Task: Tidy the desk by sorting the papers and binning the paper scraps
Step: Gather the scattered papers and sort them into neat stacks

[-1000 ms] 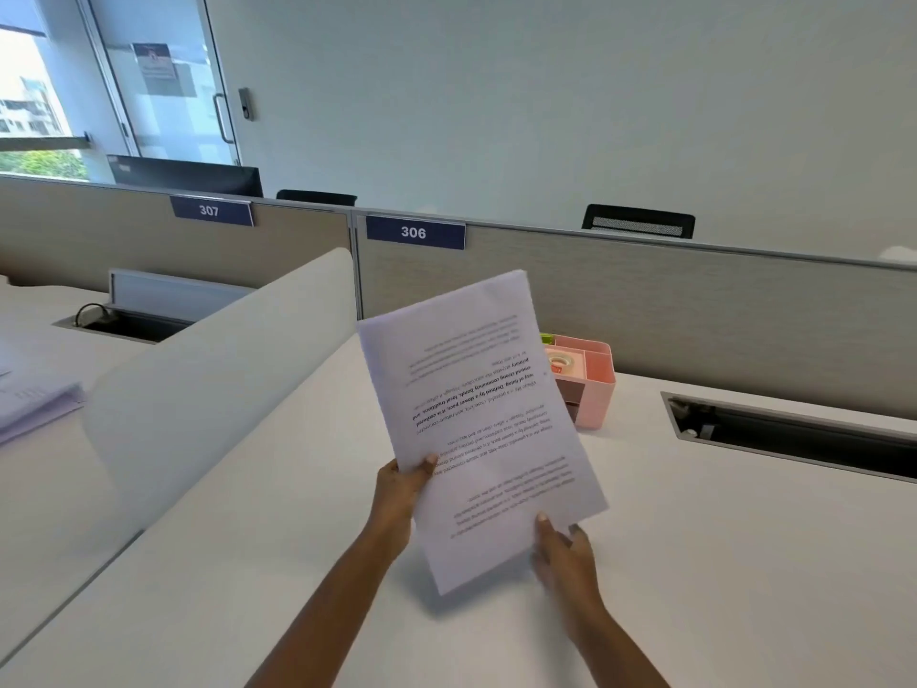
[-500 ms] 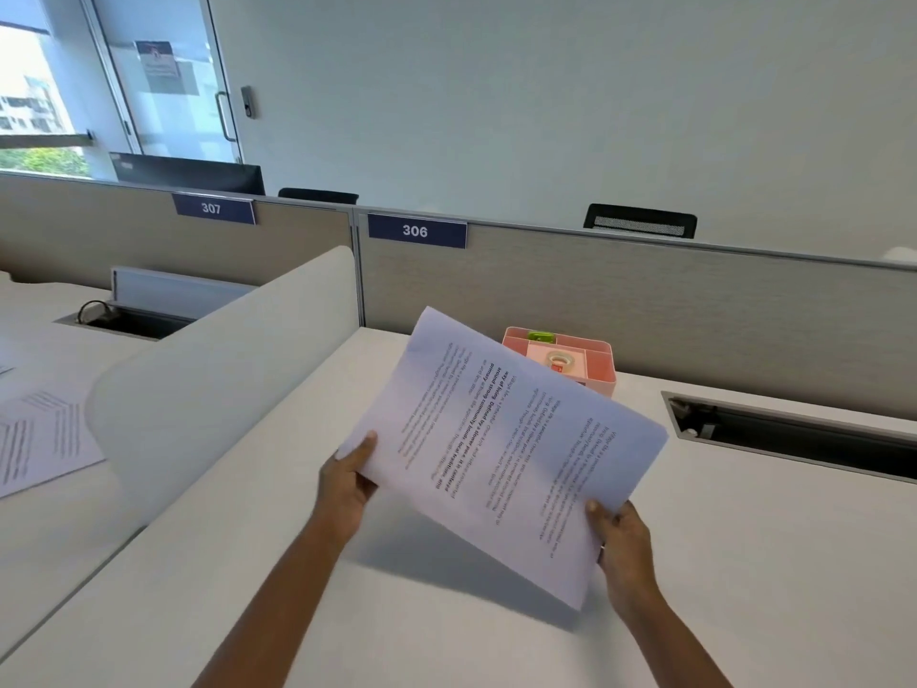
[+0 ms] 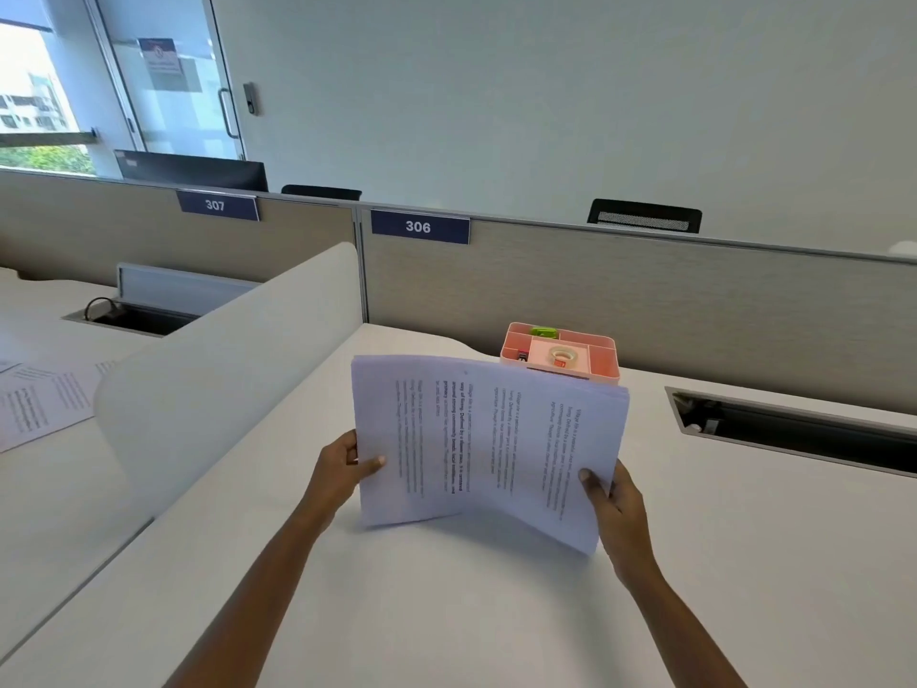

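White and bare across most of its top, the table [image 3: 496, 613] runs up to a beige partition [image 3: 694, 310] that carries blue number plates reading 307 and 306, with a curved white divider [image 3: 213, 369] separating it from the neighbouring desk on the left. From the head view, a stack of papers [image 3: 486, 444] is held above the table, printed side up and turned sideways so the lines of text run up and down; the stack sags along its middle. Its left edge is pinched by the left hand [image 3: 342, 469], thumb on top and fingers [image 3: 353, 456] curled underneath, while the right hand [image 3: 613, 499] clamps the right edge the same way. Just behind the stack a pink organiser tray [image 3: 603, 362] stands on the table against the partition, holding a roll of tape [image 3: 563, 357] and a small green item. More printed sheets [image 3: 39, 399] lie flat on the neighbouring desk at far left. A cable slot [image 3: 804, 429] is cut into the table to the right.
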